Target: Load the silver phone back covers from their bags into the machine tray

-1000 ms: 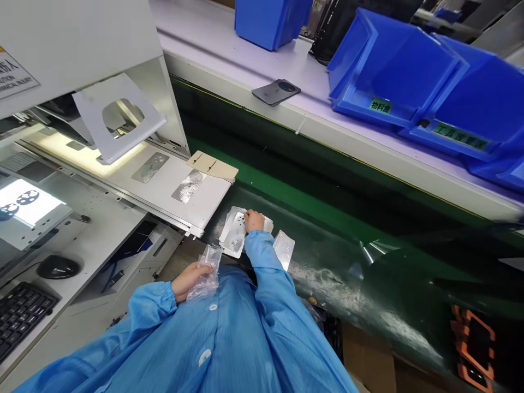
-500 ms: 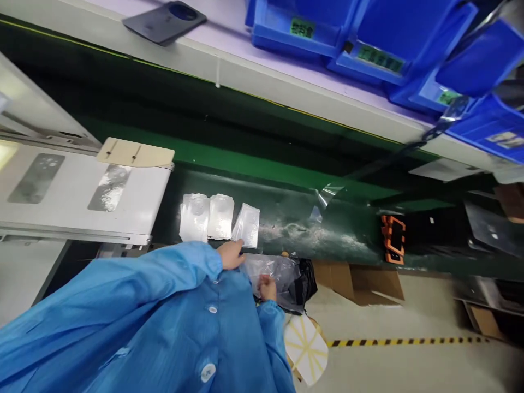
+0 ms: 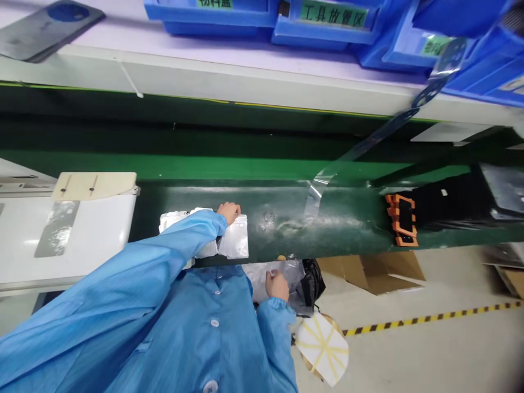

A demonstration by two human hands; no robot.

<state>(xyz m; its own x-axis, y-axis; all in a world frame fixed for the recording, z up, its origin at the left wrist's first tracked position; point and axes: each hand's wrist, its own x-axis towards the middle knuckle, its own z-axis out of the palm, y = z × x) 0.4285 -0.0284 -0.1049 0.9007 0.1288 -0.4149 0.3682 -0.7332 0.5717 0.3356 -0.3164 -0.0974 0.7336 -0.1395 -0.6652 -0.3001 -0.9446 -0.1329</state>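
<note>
My left hand reaches out over the dark green conveyor belt. Its fingers are curled on the top edge of a clear packet. That packet lies at the right end of a short row of clear packets beside the white machine table. My right hand is lower, below the belt's near edge. Its fingers are closed in crumpled clear plastic at the mouth of a black waste bag. My blue sleeves hide part of the packets.
Blue bins and a dark phone back cover sit on the far shelf. An orange-framed fixture lies on the belt at right. A clear film strip hangs over the belt. Cardboard boxes stand on the floor below.
My view swung right, away from the machine. My left hand went up from the belt's near edge onto the right-hand packet. My right hand stayed at the plastic in the waste bag.
</note>
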